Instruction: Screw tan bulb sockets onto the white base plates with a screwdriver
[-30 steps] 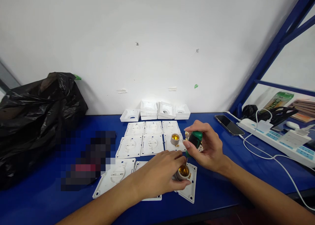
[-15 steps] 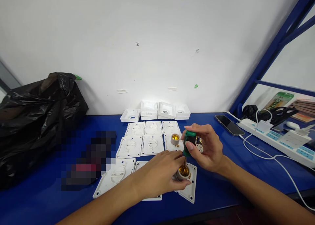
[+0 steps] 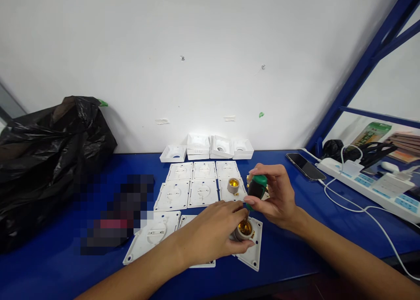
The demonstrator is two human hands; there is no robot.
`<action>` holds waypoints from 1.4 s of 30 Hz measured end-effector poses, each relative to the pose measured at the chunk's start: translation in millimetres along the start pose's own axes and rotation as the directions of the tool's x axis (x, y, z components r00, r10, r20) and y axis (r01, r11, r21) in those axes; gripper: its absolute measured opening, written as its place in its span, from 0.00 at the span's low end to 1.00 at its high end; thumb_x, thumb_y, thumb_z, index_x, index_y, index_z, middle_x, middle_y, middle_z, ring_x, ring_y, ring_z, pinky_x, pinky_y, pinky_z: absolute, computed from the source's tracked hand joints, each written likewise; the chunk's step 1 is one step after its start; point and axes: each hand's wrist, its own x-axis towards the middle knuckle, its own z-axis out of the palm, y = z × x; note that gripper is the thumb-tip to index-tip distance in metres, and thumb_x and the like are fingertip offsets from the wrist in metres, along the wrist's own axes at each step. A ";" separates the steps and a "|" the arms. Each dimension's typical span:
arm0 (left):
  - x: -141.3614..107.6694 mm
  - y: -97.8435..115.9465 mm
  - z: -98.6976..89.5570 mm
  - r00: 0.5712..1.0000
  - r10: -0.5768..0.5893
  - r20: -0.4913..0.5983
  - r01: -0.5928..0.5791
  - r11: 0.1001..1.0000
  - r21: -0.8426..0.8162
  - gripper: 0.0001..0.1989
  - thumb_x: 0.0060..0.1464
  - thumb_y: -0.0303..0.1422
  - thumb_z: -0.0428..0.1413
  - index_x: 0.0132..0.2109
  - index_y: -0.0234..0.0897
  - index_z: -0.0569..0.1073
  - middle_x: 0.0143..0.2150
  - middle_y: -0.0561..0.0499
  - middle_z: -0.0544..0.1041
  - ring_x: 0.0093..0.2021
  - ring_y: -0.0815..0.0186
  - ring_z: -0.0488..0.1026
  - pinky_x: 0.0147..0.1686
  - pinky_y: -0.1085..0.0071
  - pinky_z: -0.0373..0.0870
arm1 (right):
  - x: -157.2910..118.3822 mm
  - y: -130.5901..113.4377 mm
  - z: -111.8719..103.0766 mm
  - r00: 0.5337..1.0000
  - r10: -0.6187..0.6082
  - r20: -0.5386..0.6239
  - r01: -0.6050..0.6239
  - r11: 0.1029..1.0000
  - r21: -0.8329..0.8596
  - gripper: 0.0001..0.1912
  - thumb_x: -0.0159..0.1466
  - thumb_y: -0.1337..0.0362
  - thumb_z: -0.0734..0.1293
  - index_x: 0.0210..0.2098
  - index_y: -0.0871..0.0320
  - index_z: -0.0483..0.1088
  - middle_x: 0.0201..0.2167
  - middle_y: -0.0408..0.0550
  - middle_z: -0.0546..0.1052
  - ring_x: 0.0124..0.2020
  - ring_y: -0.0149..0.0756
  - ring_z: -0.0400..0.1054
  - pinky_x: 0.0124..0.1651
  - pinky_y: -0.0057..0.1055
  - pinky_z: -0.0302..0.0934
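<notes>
My right hand [image 3: 276, 199] is closed around a screwdriver [image 3: 257, 187] with a green and black handle. Its shaft points down into a lamp socket [image 3: 244, 233] with a brass-coloured inside. My left hand [image 3: 223, 228] grips that socket from the left, fingers and thumb around its rim. The socket stands on a white square base plate [image 3: 256, 252] near the table's front. A second lamp socket [image 3: 233, 185] sits on another plate just behind my hands. Small brass parts show behind the screwdriver, partly hidden by my right hand.
Several white base plates [image 3: 173, 195] lie in rows on the blue table [image 3: 282, 265]. White box covers [image 3: 198, 148] stand along the wall. On the right are a phone [image 3: 305, 166] and a power strip [image 3: 370, 184] with cables; on the left, a black plastic bag [image 3: 59, 155].
The screwdriver handle has tilted and shifted slightly right, and my right fingers have changed position on it. My left hand stays on the socket.
</notes>
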 end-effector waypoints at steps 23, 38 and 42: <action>0.6 0.4 -0.6 1.000 -0.001 -0.019 0.001 1.000 -0.016 0.13 0.60 0.41 0.64 0.39 0.38 0.72 0.43 0.49 0.77 0.40 0.58 0.76 0.38 0.64 0.71 | 13.4 -11.7 1.5 1.000 0.021 0.005 -0.021 1.000 -0.011 0.19 0.68 0.69 0.68 0.57 0.51 0.67 0.34 0.43 0.70 0.32 0.35 0.63 0.32 0.35 0.60; 0.9 0.4 0.3 1.000 -0.014 -0.002 0.014 1.000 -0.026 0.13 0.60 0.41 0.64 0.44 0.38 0.74 0.45 0.48 0.78 0.43 0.55 0.77 0.42 0.61 0.72 | 13.5 -12.3 0.2 0.997 -0.033 0.064 0.035 0.999 -0.026 0.19 0.69 0.70 0.64 0.58 0.51 0.68 0.32 0.45 0.73 0.32 0.38 0.69 0.32 0.36 0.65; 1.1 1.7 -2.0 1.000 -0.011 0.006 0.011 0.999 -0.043 0.12 0.60 0.40 0.64 0.44 0.38 0.74 0.46 0.48 0.78 0.44 0.56 0.77 0.42 0.63 0.72 | 12.0 -9.9 0.4 0.999 -0.036 0.008 0.036 0.998 -0.058 0.17 0.66 0.70 0.69 0.53 0.51 0.69 0.31 0.42 0.72 0.29 0.34 0.66 0.30 0.35 0.61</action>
